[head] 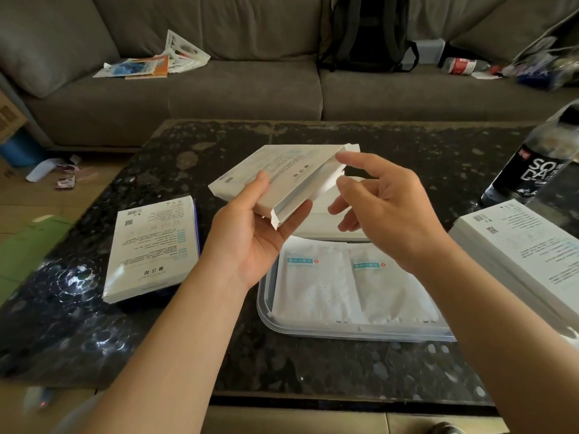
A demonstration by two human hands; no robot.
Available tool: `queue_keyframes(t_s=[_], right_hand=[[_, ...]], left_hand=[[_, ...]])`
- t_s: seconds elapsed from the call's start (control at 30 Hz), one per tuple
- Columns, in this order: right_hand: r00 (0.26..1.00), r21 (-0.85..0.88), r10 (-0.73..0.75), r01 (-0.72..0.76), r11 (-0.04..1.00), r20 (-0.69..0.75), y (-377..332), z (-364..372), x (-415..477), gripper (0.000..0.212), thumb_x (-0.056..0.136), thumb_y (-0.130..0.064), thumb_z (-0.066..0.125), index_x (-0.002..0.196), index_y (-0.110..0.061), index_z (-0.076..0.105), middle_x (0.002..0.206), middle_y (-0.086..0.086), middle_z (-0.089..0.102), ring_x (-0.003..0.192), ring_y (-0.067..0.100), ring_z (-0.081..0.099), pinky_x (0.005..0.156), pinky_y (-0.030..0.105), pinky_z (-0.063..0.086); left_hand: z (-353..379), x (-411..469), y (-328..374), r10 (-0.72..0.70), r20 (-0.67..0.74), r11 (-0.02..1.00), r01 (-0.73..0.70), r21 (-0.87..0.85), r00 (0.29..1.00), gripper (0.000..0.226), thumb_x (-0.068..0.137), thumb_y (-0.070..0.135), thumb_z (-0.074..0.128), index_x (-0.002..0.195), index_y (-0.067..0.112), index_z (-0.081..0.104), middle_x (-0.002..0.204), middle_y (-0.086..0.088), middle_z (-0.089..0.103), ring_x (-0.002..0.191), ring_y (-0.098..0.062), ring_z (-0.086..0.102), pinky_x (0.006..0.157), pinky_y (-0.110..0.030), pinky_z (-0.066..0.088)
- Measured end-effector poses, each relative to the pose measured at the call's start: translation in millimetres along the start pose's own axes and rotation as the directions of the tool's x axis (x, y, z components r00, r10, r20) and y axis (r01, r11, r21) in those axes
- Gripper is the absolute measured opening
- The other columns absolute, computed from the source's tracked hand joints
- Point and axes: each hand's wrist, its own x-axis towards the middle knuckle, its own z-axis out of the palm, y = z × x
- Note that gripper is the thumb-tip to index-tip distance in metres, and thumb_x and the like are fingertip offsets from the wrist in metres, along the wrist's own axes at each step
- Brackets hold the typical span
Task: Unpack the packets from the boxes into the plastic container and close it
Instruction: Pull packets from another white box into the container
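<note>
Gripping a white box [275, 177] between thumb and fingers, the left hand [250, 233] tilts it so its long axis runs from 7 to 1 o'clock, the open end toward 1 o'clock. The right hand [379, 202], fingers loosely spread and empty, hovers just beside that opening, nearer to it. Directly below, at 6 o'clock, sits the plastic container [266, 311], packets [313, 286] inside.
</note>
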Motion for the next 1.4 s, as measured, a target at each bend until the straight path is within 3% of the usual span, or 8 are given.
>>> queue_keyframes(t_s=[0.2, 0.43, 0.6, 0.77, 1.03, 1.2, 1.3, 1.4], right_hand=[[0.998, 0.074, 0.048, -0.052, 0.996, 0.045, -3, 4, 0, 0.031, 0.103, -0.028, 0.053, 0.133, -0.033, 0.058, 0.106, -0.014, 0.069, 0.076, 0.011, 0.074, 0.06, 0.029, 0.063], [0.974, 0.268, 0.19, -0.151, 0.952, -0.127, -1, 9, 2, 0.016, 0.098, -0.019, 0.064, 0.103, -0.032, 0.07, 0.084, -0.012, 0.075, 0.051, 0.016, 0.06, 0.056, 0.027, 0.059], [0.91, 0.371, 0.386, -0.309, 0.876, -0.152, -5, 7, 6, 0.026, 0.097, -0.005, 0.058, 0.079, -0.008, 0.076, 0.073, -0.003, 0.076, 0.044, 0.011, 0.049, 0.06, 0.027, 0.054], [0.908, 0.406, 0.387, -0.297, 0.864, -0.162, -7, 7, 5, 0.029, 0.097, -0.003, 0.055, 0.073, -0.004, 0.072, 0.072, 0.001, 0.076, 0.042, 0.01, 0.046, 0.056, 0.025, 0.052], [0.923, 0.357, 0.348, -0.274, 0.893, -0.162, -19, 10, -1, 0.028, 0.103, -0.013, 0.05, 0.082, -0.015, 0.067, 0.082, 0.004, 0.072, 0.041, 0.013, 0.057, 0.051, 0.026, 0.057], [0.916, 0.392, 0.376, -0.297, 0.871, -0.142, -25, 7, -4, 0.017, 0.107, -0.022, 0.04, 0.099, -0.02, 0.055, 0.089, 0.003, 0.07, 0.062, 0.018, 0.075, 0.059, 0.036, 0.064], [0.902, 0.446, 0.419, -0.336, 0.83, -0.1, -28, 5, -4, 0.012, 0.105, -0.03, 0.048, 0.106, -0.021, 0.056, 0.087, 0.005, 0.073, 0.065, 0.022, 0.076, 0.061, 0.038, 0.064], [0.895, 0.385, 0.442, -0.43, 0.817, 0.06, -29, 4, -5, 0.009, 0.099, -0.035, 0.061, 0.102, -0.027, 0.062, 0.081, 0.005, 0.075, 0.065, 0.024, 0.076, 0.059, 0.035, 0.062]], left_hand=[[4, -1, -6, 0.004, 0.061, 0.996, -0.01, 0.084, 0.998, 0.05, 0.094, 0.022, 0.067, 0.143, 0.024, 0.057, 0.126, -0.012, 0.073, 0.116, -0.03, 0.073, 0.084, -0.043, 0.064], [4, -2, -12, -0.001, 0.116, 0.992, -0.014, 0.128, 0.993, 0.048, 0.098, 0.018, 0.063, 0.145, 0.022, 0.055, 0.129, -0.012, 0.072, 0.118, -0.03, 0.072, 0.083, -0.044, 0.063], [6, -1, -17, 0.028, 0.108, 0.984, -0.047, 0.171, 0.994, 0.06, 0.087, 0.022, 0.069, 0.145, 0.023, 0.054, 0.132, -0.012, 0.071, 0.121, -0.033, 0.07, 0.085, -0.047, 0.062], [8, -1, -18, 0.035, 0.095, 0.987, -0.05, 0.154, 0.995, 0.054, 0.09, 0.02, 0.068, 0.143, 0.023, 0.056, 0.128, -0.011, 0.073, 0.118, -0.031, 0.071, 0.085, -0.048, 0.062], [8, -1, -16, 0.04, 0.057, 0.992, -0.047, 0.116, 0.998, 0.043, 0.1, 0.016, 0.063, 0.142, 0.022, 0.057, 0.127, -0.011, 0.074, 0.116, -0.029, 0.073, 0.086, -0.047, 0.063], [6, 0, -12, 0.045, 0.016, 0.996, -0.046, 0.079, 0.999, 0.045, 0.097, 0.016, 0.066, 0.141, 0.024, 0.059, 0.125, -0.008, 0.075, 0.114, -0.024, 0.073, 0.083, -0.041, 0.065], [6, 1, -11, 0.062, 0.012, 0.997, -0.062, 0.041, 0.998, 0.052, 0.093, 0.017, 0.067, 0.144, 0.023, 0.057, 0.128, -0.009, 0.074, 0.117, -0.026, 0.072, 0.087, -0.045, 0.064], [6, 1, -11, 0.081, -0.007, 0.996, -0.081, 0.035, 0.997, 0.053, 0.092, 0.019, 0.068, 0.144, 0.024, 0.056, 0.127, -0.009, 0.074, 0.116, -0.026, 0.073, 0.088, -0.044, 0.064]])
